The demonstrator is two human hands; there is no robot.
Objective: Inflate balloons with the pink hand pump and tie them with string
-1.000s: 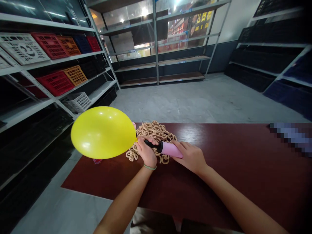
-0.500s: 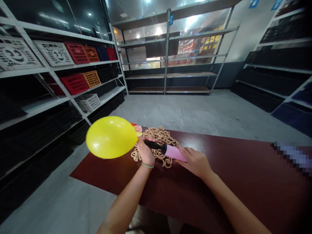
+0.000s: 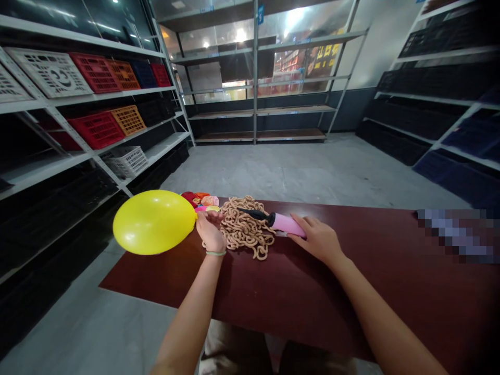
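Observation:
A blown-up yellow balloon (image 3: 154, 222) points to the left, its neck pinched in the fingers of my left hand (image 3: 211, 232). My right hand (image 3: 318, 237) is wrapped round the pink barrel of a balloon pump (image 3: 288, 224). The pump's black nozzle points left and is apart from the balloon. Under and behind the nozzle lies a heap of tan rope-like loops (image 3: 244, 229) on the dark red table (image 3: 265, 291). Behind my left hand sits a small pile of uninflated balloons (image 3: 201, 199) in red, orange and pink.
Metal shelving with red, orange, blue and white crates (image 3: 97, 73) stands on the left. A rack (image 3: 255, 109) stands at the back, with more shelves of dark crates (image 3: 425, 94) on the right. A pixelated patch (image 3: 457, 234) covers something at the table's right end.
The balloon and the pump nozzle have come apart. My left hand has moved left with the balloon, my right hand keeps the pump, and the camera view has shifted slightly.

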